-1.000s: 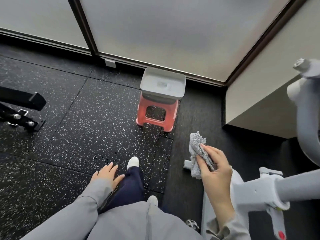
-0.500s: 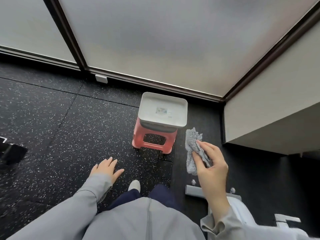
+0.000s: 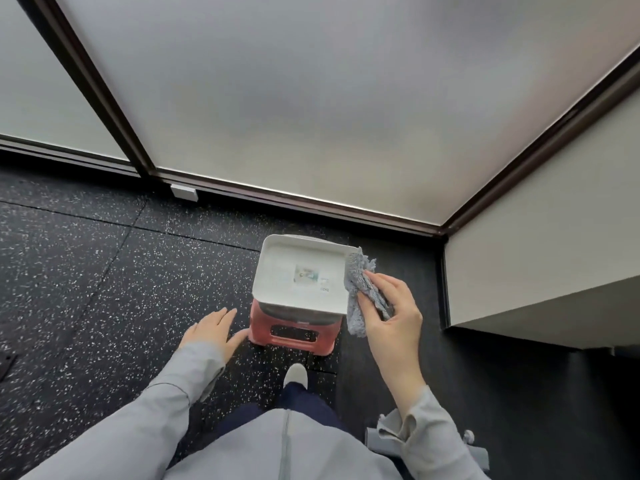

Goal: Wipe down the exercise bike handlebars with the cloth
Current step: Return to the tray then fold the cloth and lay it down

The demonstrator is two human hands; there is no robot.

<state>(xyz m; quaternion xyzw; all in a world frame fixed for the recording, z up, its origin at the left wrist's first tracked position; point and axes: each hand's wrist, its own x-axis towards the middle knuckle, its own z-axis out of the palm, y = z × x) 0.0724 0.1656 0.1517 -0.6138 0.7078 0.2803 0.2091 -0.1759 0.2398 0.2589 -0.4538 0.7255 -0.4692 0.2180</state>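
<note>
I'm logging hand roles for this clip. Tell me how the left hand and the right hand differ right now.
The right hand is raised beside the white box and pinches the grey cloth; the left hand holds nothing. The right hand's fingers curl around the cloth, while the left hand's are spread flat, palm down, lower and near the red stool. Both come out of grey sleeves.

The grey cloth (image 3: 360, 289) is hanging bunched and crumpled, its fuzzy top edge sticking up and its lower end drooping loose. It is being pinched around its middle, in the air to the right of centre. The exercise bike's handlebars are not showing; only a small grey part is peeking in at the bottom right.
</note>
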